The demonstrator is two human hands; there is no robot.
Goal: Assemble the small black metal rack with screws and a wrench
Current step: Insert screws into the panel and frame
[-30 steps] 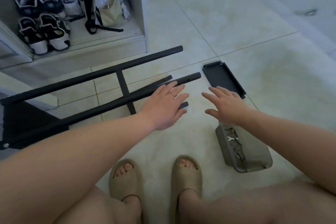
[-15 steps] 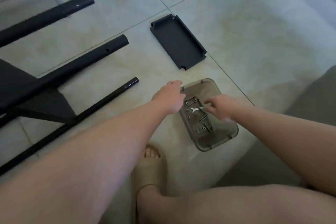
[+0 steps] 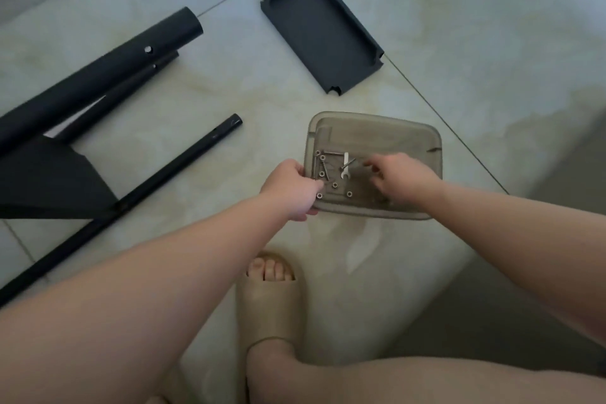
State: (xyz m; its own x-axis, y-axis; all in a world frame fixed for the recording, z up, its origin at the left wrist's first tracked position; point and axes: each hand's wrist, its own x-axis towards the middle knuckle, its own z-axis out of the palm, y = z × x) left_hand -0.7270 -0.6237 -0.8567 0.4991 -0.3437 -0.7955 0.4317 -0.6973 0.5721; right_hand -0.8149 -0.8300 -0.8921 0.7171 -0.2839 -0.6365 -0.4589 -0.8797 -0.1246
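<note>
The left hand (image 3: 292, 185) is gripping the left rim of the smoky translucent plastic tray (image 3: 377, 121), thumb curled over it. The right hand (image 3: 401, 179) is hovering inside over the flat silver wrench (image 3: 346, 166) and steel screws (image 3: 323, 170), fingers bent; whether they are pinching anything cannot be told. At left, matte black metal rack tubes (image 3: 98, 79) are lying, with a lipped black rectangular panel (image 3: 323, 33) farther away.

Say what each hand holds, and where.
Left hand grips the tray by its left rim. Right hand is over the screws; a hold cannot be told.
</note>
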